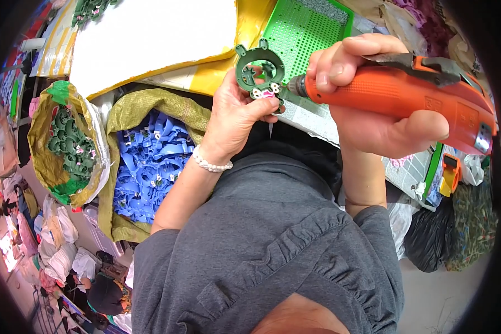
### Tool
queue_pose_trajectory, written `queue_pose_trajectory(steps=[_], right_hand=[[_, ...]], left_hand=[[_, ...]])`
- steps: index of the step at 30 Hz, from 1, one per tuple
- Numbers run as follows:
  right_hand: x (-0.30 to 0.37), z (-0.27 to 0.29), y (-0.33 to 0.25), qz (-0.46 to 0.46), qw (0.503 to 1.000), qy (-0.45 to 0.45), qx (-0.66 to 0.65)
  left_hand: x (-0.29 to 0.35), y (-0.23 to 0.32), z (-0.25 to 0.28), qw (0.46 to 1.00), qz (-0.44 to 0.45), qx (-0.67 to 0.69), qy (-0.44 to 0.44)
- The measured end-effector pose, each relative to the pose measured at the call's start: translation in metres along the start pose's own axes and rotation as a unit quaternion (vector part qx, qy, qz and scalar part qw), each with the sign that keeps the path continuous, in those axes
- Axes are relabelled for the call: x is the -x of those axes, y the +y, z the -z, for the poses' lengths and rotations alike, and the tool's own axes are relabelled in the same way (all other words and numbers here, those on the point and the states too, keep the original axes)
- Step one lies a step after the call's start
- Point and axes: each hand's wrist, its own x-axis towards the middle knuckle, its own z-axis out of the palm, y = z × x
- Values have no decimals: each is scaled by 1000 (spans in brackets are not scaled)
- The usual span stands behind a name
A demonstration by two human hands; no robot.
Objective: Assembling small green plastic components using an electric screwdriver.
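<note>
My left hand (pixel 231 117), with a white beaded bracelet at the wrist, pinches a dark green plastic part (pixel 258 54). The part is a round ring with two ear-like tabs, and small white and pink pieces sit at its lower side. In my right hand (pixel 362 125) lies an orange electric screwdriver (pixel 389 94), held level with its dark tip pointing left. That tip is close beside the green part's right side; whether they touch I cannot tell. My right fingers wrap over the tool's front, and the thumb lies along its lower side.
A green perforated tray (pixel 295 44) with small grey pieces stands at the back. On the left, an olive woven sack (pixel 114 183) holds blue parts (pixel 150 161); a yellowish bag (pixel 39 128) beside it holds green parts. A black bag (pixel 431 239) stands at right.
</note>
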Motion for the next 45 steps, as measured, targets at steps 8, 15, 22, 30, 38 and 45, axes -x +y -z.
queue_pose_trajectory(steps=[8, 15, 22, 30, 38, 45], right_hand=[[7, -3, 5, -11, 999, 34, 3], [12, -4, 9, 1, 1000, 26, 5], [27, -27, -2, -53, 987, 131, 74], [37, -31, -4, -31, 979, 102, 172], [17, -8, -18, 19, 998, -33, 48], [24, -2, -20, 9, 999, 26, 41]], left_hand=[[3, 0, -4, 1000, 7, 8, 5], [5, -2, -8, 999, 11, 37, 16], [10, -8, -22, 994, -45, 68, 74], [11, -12, -25, 994, -36, 74, 72], [6, -12, -15, 994, -24, 106, 22], [8, -3, -4, 985, 7, 166, -35]])
